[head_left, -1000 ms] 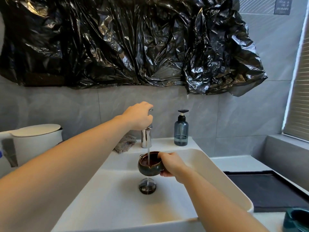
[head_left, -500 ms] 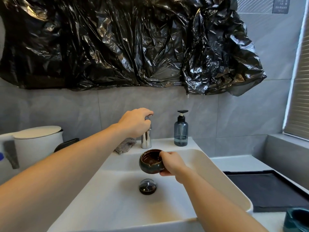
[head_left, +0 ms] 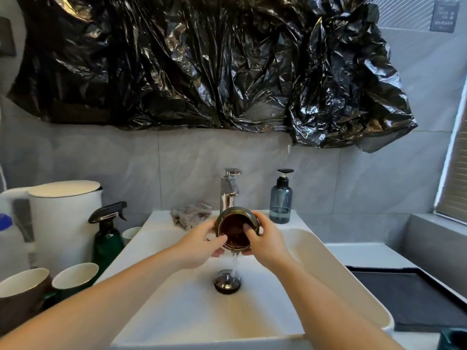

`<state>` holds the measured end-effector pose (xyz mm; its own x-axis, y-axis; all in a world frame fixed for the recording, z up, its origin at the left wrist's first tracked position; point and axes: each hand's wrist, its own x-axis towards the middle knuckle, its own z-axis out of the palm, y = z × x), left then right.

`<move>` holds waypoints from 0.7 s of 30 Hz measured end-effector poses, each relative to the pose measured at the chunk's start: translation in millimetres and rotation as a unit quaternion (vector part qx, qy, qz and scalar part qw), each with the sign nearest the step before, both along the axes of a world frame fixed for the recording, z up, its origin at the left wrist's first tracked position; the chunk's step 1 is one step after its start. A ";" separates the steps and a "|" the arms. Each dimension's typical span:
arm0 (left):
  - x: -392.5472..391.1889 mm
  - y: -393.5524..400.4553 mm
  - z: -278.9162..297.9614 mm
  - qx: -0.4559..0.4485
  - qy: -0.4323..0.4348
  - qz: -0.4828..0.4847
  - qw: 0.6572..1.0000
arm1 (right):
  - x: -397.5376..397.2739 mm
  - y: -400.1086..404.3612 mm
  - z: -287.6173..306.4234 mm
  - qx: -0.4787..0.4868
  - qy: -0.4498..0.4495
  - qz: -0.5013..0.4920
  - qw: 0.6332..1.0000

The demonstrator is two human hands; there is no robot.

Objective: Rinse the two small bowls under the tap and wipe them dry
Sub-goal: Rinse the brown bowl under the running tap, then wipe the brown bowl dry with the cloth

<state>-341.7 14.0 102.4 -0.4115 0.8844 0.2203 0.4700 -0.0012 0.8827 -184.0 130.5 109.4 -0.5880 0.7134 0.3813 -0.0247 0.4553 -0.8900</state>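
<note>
Head view: I see the white sink (head_left: 177, 311) filling the lower middle, with the black plastic sheet (head_left: 202, 59) spread across the tiled wall above it. Over the basin, in front of the chrome tap (head_left: 228, 189), I hold the small bowl (head_left: 236, 229) in both hands. It is tipped on its side, its mouth facing back toward me, its dark brown inside showing, and water runs off its lower rim toward the drain (head_left: 227, 281). My left hand (head_left: 199, 245) curls round the bowl's left side, fingers reaching under the lower rim. My right hand (head_left: 262, 242) grips the right side, with one or two fingers hooked inside the bowl. A crumpled cloth (head_left: 190, 214) lies on the sink's back ledge, just left of the tap. A blue soap bottle (head_left: 281, 200) stands to the tap's right.
</note>
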 end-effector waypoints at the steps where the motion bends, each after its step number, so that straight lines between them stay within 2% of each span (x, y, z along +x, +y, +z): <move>1: -1.2 -0.9 1.3 0.019 0.009 0.002 1.000 | -0.6 0.5 -0.1 0.000 0.006 -0.001 1.000; 11: 3.2 -18.0 8.7 0.062 0.132 0.024 0.989 | -6.9 4.0 -7.8 0.069 -0.016 0.010 0.997; 18: -1.0 -30.5 16.4 0.079 0.139 -0.016 0.987 | -8.7 -1.3 -4.1 0.085 -0.033 0.042 0.995; 21: -9.6 -35.5 11.3 0.072 0.082 -0.008 0.994 | -11.1 -13.6 -1.5 0.028 -0.044 0.102 0.993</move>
